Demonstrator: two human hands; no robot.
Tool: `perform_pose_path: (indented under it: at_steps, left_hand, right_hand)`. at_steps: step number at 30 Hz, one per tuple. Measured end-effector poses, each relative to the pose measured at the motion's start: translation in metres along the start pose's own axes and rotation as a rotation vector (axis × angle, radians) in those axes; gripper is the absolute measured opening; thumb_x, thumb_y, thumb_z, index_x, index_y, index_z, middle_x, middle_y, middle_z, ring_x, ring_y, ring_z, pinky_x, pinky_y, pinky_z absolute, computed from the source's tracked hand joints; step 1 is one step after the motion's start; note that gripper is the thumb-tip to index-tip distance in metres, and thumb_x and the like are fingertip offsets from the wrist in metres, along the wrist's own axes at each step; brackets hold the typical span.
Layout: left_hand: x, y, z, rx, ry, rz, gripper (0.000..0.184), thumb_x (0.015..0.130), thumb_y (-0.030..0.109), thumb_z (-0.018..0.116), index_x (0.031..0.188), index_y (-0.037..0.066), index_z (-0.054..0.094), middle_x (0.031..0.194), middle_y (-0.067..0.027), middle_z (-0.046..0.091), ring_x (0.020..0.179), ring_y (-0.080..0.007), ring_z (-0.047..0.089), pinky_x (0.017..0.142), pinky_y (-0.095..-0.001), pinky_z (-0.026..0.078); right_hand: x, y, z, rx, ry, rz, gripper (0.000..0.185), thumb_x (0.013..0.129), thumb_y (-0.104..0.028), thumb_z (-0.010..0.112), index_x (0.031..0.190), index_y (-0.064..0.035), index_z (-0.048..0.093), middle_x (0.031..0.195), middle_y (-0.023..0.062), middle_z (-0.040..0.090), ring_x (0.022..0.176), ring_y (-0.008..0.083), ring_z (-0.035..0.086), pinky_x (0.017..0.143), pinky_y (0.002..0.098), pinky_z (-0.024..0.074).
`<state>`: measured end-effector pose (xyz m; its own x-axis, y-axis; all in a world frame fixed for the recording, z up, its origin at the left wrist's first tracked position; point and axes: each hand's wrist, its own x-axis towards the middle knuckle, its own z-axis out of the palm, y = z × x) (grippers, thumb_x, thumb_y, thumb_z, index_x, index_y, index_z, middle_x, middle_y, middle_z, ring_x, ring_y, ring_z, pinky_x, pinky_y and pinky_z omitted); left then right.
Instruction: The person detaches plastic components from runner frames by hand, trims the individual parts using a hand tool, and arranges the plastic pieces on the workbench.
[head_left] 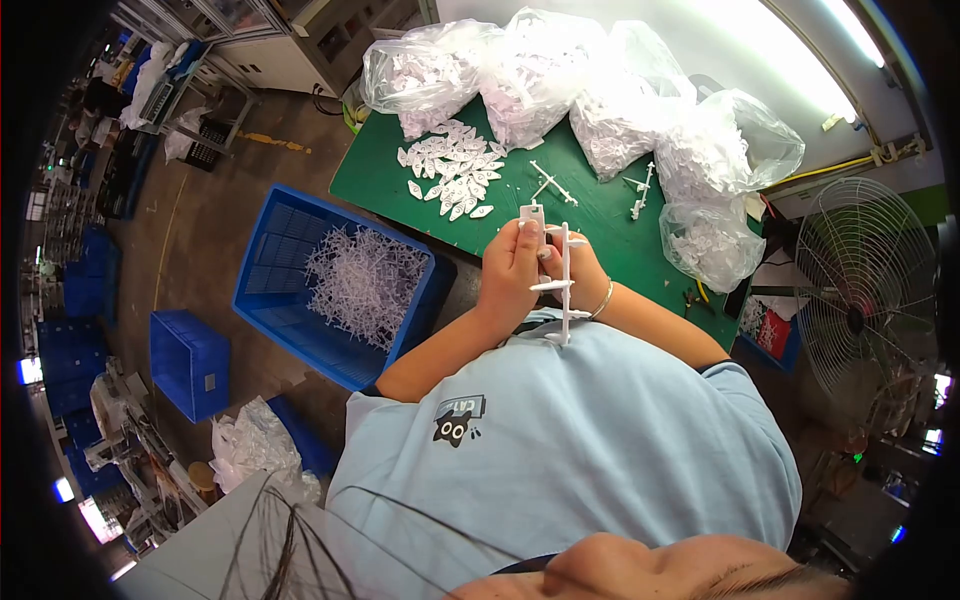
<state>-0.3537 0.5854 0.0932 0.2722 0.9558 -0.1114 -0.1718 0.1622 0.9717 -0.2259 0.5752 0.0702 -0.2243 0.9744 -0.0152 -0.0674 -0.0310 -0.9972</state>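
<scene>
In the head view, the left hand [510, 265] pinches a flat white plastic tab [532, 213], its end jutting past the thumb; a branched white sprue [566, 265] overlaps the right hand [585, 268], whose fingers, partly hidden, I cannot judge.

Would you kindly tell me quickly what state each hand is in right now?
Left hand: closed, holding a flat white rectangular plastic piece.
Right hand: closed, apparently holding a branched white plastic frame; its grip is partly hidden.
</scene>
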Motion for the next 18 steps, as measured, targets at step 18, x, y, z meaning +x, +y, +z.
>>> perform_pose_path:
  at_steps: [18]
  left_hand:
    - [0.005, -0.008, 0.001, -0.167, 0.047, -0.065, 0.031, 0.098, 0.029, 0.039, 0.086, 0.004, 0.053, 0.063, 0.0019, 0.049, 0.052, -0.0012, 0.042, 0.044, -0.0164, 0.035]
  right_hand:
    - [-0.004, 0.0, 0.0, -0.08, -0.022, -0.081, 0.021, 0.092, -0.017, 0.046, 0.087, 0.0017, 0.053, 0.066, 0.0056, 0.053, 0.059, 0.0113, 0.048, 0.054, 0.0264, 0.0414]
